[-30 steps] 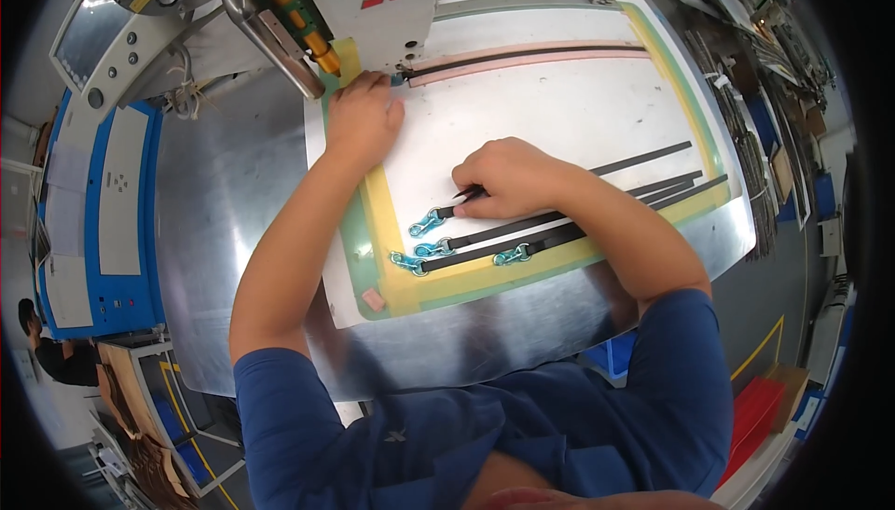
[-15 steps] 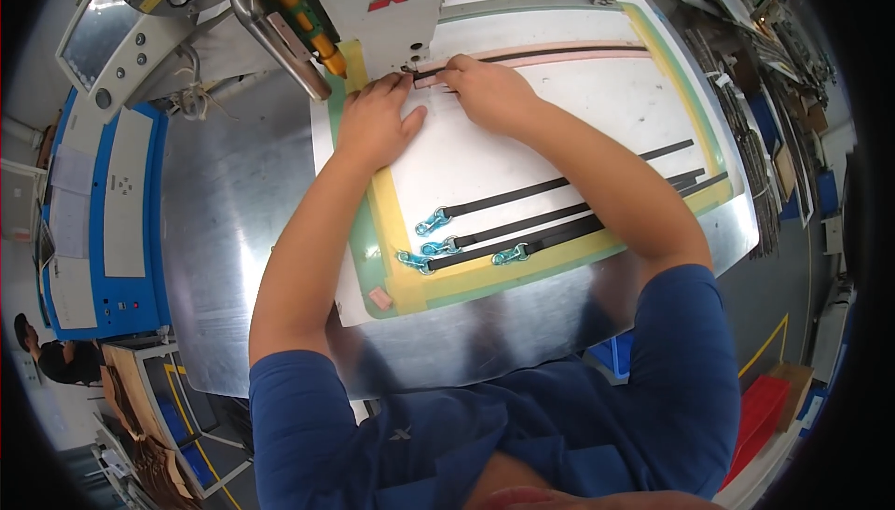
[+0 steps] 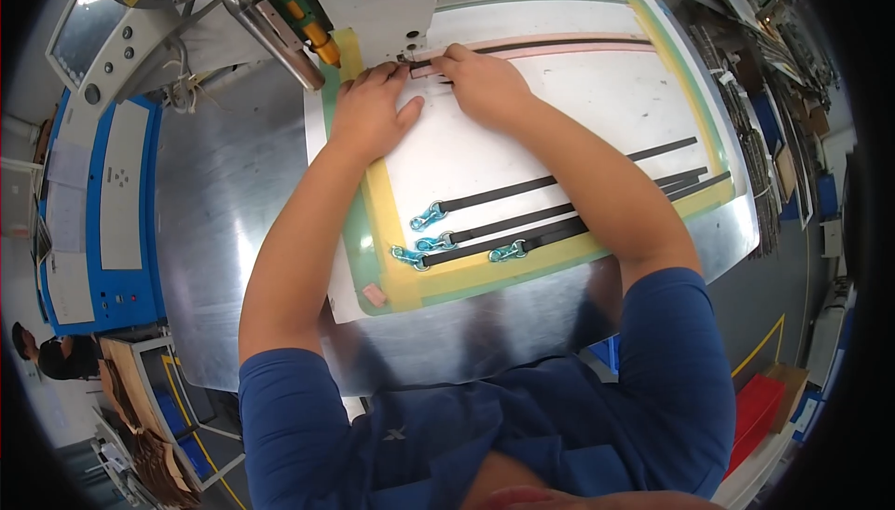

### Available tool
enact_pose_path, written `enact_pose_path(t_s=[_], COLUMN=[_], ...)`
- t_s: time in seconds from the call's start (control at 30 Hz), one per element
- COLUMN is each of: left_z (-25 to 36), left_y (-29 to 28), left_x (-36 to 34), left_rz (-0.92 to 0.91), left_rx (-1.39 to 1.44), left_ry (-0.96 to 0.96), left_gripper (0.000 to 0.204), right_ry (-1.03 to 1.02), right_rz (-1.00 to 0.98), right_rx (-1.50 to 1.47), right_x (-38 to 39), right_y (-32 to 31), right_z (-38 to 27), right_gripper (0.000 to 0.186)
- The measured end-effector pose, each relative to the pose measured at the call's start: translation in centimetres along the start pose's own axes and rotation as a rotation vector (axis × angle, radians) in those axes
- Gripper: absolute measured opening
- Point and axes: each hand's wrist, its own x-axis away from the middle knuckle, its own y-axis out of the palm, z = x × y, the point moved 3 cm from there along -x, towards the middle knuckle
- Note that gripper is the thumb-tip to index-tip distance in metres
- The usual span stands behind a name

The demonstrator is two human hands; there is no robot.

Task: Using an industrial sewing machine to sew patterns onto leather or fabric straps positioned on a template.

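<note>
Strap: flat, black, straight [image 3: 559, 42]; lies between pink strips [image 3: 578, 48] along the board's far side, near end beside the white machine head [image 3: 368, 2].
Left hand [image 3: 371, 111]: half open, thumb spread, fingertips at strap's left end.
Right hand [image 3: 487, 90]: fingers bent, tips on strap; can't tell if pinched.
Board [image 3: 522, 132]: smooth white, yellow tape [image 3: 379, 202] border.
Spare straps [image 3: 494, 194]: black, shiny teal metal clips [image 3: 428, 218].
Table [image 3: 224, 193]: brushed metal.

1. White board [image 3: 606, 90]: on a metal table [image 3: 219, 193].
2. Left hand [image 3: 375, 114]: at the board's far-left corner, thumb apart.
3. Right hand [image 3: 487, 90]: fingertips at a black strip [image 3: 569, 42] along the board's far side.
4. Four black straps [image 3: 499, 191] with blue clips [image 3: 429, 216]: on the board's near side.
</note>
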Motion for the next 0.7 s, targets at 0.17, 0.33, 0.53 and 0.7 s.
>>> enact_pose_path(t_s=[0.17,0.33,0.53,0.7], left_z=[0.08,0.16,0.05,0.30], left_y=[-0.01,-0.06,-0.13,-0.07], left_x=[-0.08,0.05,0.16,-0.01], left_rz=[-0.006,-0.017,-0.006,-0.045], left_rx=[0.015,-0.021,0.000,-0.016], left_ry=[0.003,-0.003,-0.005,-0.021], left_gripper=[0.060,0.060,0.060,0.062], right_ry=[0.019,0.020,0.043,0.058], right_rz=[-0.038,-0.051,-0.066,-0.074], right_rx=[0.013,0.020,0.030,0.016], right_x=[-0.09,-0.02,-0.17,-0.10], right_y=[0.12,-0.03,-0.12,-0.25], right_z=[0.10,-0.23,-0.57,-0.40], right_gripper=[0.040,0.041,0.040,0.041])
